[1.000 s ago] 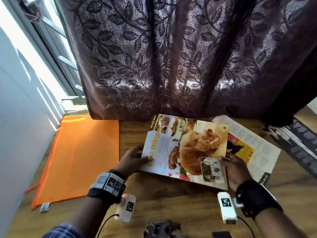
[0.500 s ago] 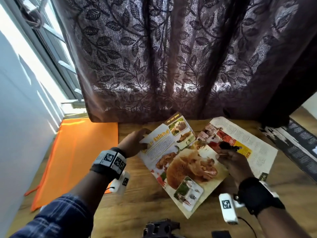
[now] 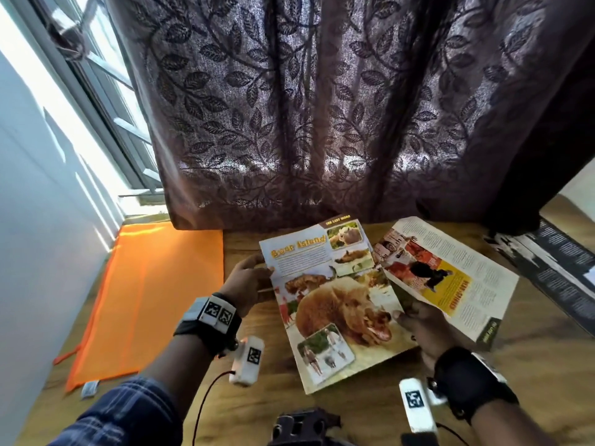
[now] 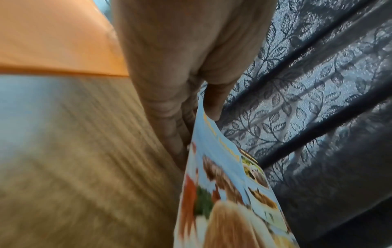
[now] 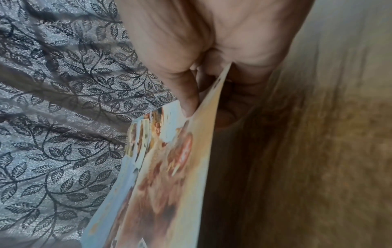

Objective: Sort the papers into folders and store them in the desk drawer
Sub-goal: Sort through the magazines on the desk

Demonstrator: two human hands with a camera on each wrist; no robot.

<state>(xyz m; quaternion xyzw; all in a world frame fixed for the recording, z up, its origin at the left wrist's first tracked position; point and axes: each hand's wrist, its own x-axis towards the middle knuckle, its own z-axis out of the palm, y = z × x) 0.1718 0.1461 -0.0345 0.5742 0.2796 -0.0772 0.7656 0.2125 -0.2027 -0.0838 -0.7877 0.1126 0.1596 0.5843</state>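
Observation:
A glossy bear page (image 3: 335, 300) headed "Bear Island" is held just above the wooden desk (image 3: 244, 397). My left hand (image 3: 249, 280) pinches its left edge, thumb on top (image 4: 212, 104), fingers under the bear page (image 4: 222, 193). My right hand (image 3: 415, 320) pinches the right edge, thumb on the printed side of the bear page (image 5: 169, 167). An orange folder (image 3: 145, 294) lies flat at the desk's left. A second printed page (image 3: 450, 275) with red and yellow pictures lies to the right, partly under the bear page.
A dark leaf-patterned curtain (image 3: 322, 107) hangs along the desk's back edge. A black-and-white printed sheet (image 3: 553, 265) lies at the far right. A white wall and a window frame stand at the left. A dark device (image 3: 302, 426) sits at the near edge.
Both hands have turned the bear page clockwise, from lying sideways to nearly upright with its title at the top, and shifted it slightly left. The second page is more exposed.

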